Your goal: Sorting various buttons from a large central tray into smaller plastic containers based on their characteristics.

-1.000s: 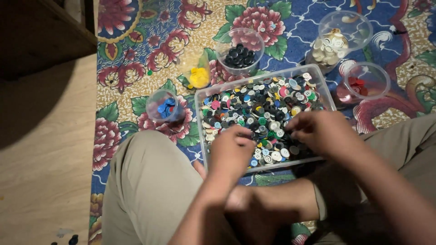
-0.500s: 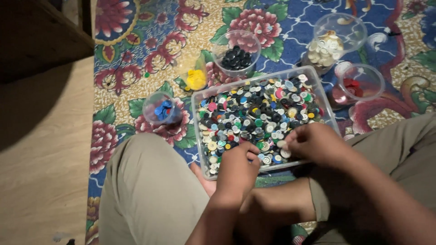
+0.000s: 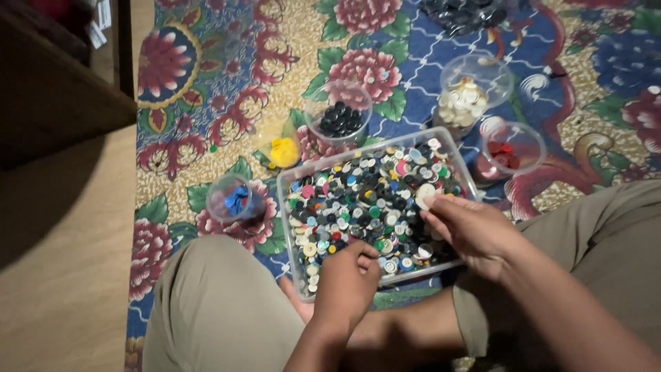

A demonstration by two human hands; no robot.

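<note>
Hands have drawn back toward the near edge of the clear tray (image 3: 289,227) of mixed buttons (image 3: 365,200), which lies on the floral rug (image 3: 206,110) between the knees. Left hand (image 3: 348,279) is curled, fingertips down among the buttons; grip unclear. Right hand (image 3: 468,231) is half-closed, apparently pinching a white button (image 3: 425,193).

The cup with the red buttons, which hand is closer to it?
The right hand. It rests over the right side of the clear tray, just below and left of the red-button cup. The left hand sits at the tray's near edge, farther away.
</note>
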